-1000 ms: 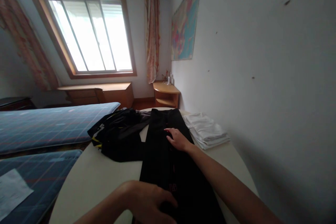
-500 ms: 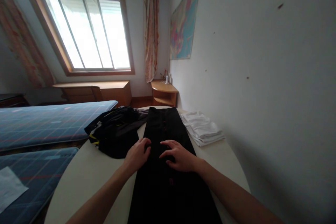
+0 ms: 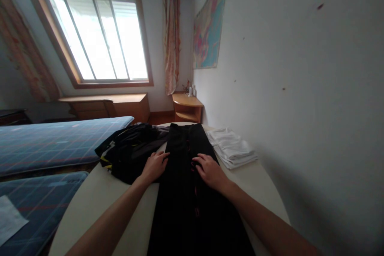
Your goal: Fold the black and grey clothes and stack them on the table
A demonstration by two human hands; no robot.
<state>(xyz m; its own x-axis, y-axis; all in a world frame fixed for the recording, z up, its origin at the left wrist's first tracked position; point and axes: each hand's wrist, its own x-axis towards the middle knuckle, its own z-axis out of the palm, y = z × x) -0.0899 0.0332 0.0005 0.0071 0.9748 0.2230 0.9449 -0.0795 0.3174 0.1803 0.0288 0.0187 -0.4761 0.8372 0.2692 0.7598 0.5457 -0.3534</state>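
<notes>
A pair of black trousers [image 3: 177, 200] lies stretched lengthwise down the middle of a round white table [image 3: 99, 208], its waist end at the far side. Small pinkish marks run along its centre line. My left hand [image 3: 155, 166] rests at the garment's left edge, fingers apart and pointing forward. On the right half of the cloth lies my right hand [image 3: 211, 171], its fingers spread and slightly bent. Neither hand grips the fabric. A rumpled pile of dark clothes [image 3: 129, 152] with yellow trim sits left of the trousers, and folded white cloth [image 3: 231, 148] lies to the right.
Blue plaid mattresses [image 3: 60, 140] are on the left, with a white sheet [image 3: 10, 220] on the nearer one. A white wall [image 3: 285, 136] rises close on the right. Beyond the table stand a corner shelf [image 3: 187, 100] and a wooden desk [image 3: 132, 106] beneath the window.
My hands have moved apart, the left one outward to the left and the right one to the right. More of the trousers' middle now shows between them.
</notes>
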